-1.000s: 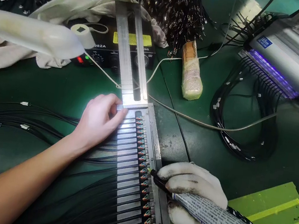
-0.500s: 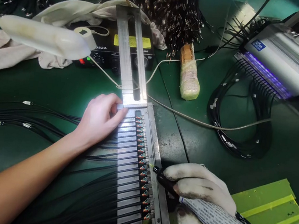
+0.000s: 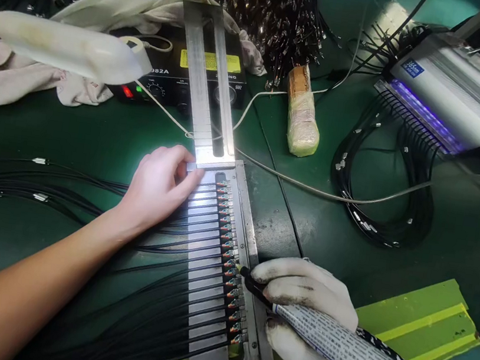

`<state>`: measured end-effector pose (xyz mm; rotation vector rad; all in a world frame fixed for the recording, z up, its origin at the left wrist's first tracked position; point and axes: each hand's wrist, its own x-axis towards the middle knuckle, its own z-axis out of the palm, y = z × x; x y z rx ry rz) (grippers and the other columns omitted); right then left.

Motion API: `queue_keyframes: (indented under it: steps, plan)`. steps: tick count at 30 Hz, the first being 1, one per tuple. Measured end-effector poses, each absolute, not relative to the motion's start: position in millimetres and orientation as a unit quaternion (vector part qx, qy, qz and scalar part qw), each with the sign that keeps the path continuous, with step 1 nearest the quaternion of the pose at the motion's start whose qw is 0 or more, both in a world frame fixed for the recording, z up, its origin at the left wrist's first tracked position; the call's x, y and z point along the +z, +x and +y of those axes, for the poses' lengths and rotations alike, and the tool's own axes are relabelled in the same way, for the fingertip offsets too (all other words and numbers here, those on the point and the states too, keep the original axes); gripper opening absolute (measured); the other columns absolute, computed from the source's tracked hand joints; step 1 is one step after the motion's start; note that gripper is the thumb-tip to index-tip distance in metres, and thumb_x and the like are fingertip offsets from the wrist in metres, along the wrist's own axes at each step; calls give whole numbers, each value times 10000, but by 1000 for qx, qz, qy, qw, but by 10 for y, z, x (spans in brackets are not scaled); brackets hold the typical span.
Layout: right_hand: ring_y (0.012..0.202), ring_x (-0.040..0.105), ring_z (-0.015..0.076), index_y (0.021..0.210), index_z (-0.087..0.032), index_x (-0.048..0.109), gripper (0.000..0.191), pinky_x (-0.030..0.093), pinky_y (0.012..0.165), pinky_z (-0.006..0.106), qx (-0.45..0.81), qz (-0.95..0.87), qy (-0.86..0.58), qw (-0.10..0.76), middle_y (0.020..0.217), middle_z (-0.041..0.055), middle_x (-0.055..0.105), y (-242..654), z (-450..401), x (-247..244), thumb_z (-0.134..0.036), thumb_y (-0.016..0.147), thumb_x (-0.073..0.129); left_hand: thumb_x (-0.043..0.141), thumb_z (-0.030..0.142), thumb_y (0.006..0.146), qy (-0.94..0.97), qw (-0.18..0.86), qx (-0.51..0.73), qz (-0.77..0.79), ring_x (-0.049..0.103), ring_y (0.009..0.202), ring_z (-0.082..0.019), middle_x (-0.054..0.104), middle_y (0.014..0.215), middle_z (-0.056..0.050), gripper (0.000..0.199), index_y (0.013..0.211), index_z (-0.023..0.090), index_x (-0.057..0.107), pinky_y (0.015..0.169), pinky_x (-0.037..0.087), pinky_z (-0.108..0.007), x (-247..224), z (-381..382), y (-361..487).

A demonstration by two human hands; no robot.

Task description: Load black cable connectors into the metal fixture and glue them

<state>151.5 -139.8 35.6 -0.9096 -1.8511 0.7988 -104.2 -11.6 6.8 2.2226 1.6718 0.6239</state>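
A long metal jig (image 3: 246,222) lies lengthwise before me, holding a row of black cables (image 3: 199,259) side by side. Their stripped ends with small metal connectors (image 3: 228,244) line up along its right part. My left hand (image 3: 155,183), bare, is closed at the jig's upper left edge, thumb and fingers gripping it. My right hand (image 3: 311,288), in a stained white glove, is wrapped around a dispensing pen (image 3: 345,351) with a printed white barrel and black front. The pen's thin yellowish tip is at a connector midway along the row; whether it touches cannot be made out.
Behind the jig stands a black dispenser controller (image 3: 163,87), with a white lamp-like object (image 3: 62,46) in front. A wrapped block (image 3: 302,120) lies beyond. At right, a silver 365nm unit (image 3: 453,91) glows violet over coiled cables (image 3: 344,183). Yellow-green sheeting (image 3: 413,314) lies nearer.
My right hand and the pen have shifted left, and the pen's tip is now closer in at the connectors. My left hand keeps its grip on the jig. The view has moved slightly.
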Motion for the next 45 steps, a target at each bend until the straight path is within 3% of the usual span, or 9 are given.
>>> queue_keyframes:
  steps: [26,45]
  plan:
    - [817,720,185,886,-163,624,183,604,715,262,327,-744,-376,445,887,64,729,1526,-1405,409,-135,705,624,556,390,872,767,150,210,588,465,668,-161,514,696,17,188,839,211,507,597,348,-293,85,-126,-1035]
    - [811,716,192,897,-167,630,176,608,699,285,333,-740,-376,447,895,62,724,1534,-1395,389,-205,726,648,551,401,867,765,156,212,588,479,686,-177,520,705,4,191,838,216,512,601,347,-301,84,-113,-1030]
